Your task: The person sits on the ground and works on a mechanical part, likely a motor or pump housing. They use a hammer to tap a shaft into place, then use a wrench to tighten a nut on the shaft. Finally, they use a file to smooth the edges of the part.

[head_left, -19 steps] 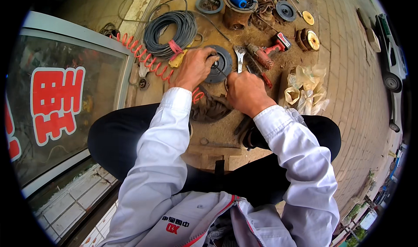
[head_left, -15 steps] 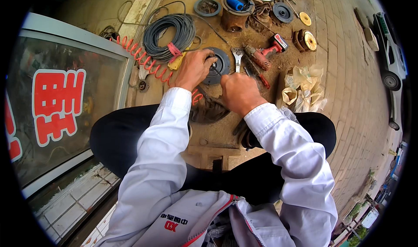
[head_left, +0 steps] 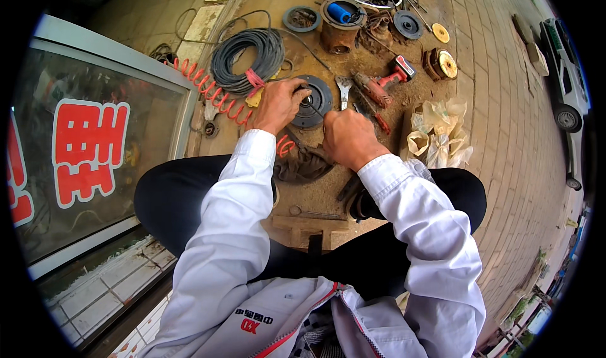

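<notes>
My left hand is closed at the centre of a dark grey round flanged disc, its fingertips on a thin dark rod there. The rod slants down toward my right hand, which is wrapped round its lower end; the grip itself is hidden by the fingers. Just right of the disc lies an adjustable wrench, beside a red cordless drill and red-handled pliers.
A grey cable coil and red spiral hose lie left, near a glass door. Rusty housing, dark disc and yellow-faced part stand behind. A crumpled-paper box is right; parked white car is beyond.
My right hand has shifted leftward along with the rod's lower end. My left hand keeps its place on the disc. The whole view has moved slightly.
</notes>
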The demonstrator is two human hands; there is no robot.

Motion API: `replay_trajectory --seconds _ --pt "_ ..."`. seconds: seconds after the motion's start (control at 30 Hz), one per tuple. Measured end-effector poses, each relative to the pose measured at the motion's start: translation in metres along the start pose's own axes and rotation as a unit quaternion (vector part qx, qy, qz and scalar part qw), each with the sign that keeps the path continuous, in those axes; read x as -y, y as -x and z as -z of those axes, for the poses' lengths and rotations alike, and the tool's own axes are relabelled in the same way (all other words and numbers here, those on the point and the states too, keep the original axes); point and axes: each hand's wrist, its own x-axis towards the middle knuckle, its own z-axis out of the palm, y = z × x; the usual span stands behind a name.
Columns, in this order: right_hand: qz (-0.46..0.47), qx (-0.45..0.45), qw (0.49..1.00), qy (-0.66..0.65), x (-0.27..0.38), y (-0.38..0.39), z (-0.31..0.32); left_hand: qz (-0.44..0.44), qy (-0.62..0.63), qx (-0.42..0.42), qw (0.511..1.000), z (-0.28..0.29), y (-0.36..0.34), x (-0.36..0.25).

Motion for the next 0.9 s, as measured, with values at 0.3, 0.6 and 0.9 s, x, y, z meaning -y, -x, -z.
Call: replay_trajectory --seconds 0.3,0.6,0.9 --pt "-0.021 0.024 0.999 0.040 0.004 -0.001 0.004 -0.021 -0.020 -0.012 1.000 -0.008 0.001 0.005" --pt "-0.003 -0.012 0.999 0.049 -0.002 -0.005 -0.007 -0.002 -0.009 0.008 1.000 -0.006 -0.003 -0.006" --pt "-0.023 0.000 0.999 0.026 -0.002 0.001 0.003 0.004 -0.036 0.042 0.998 0.002 0.000 -0.004"
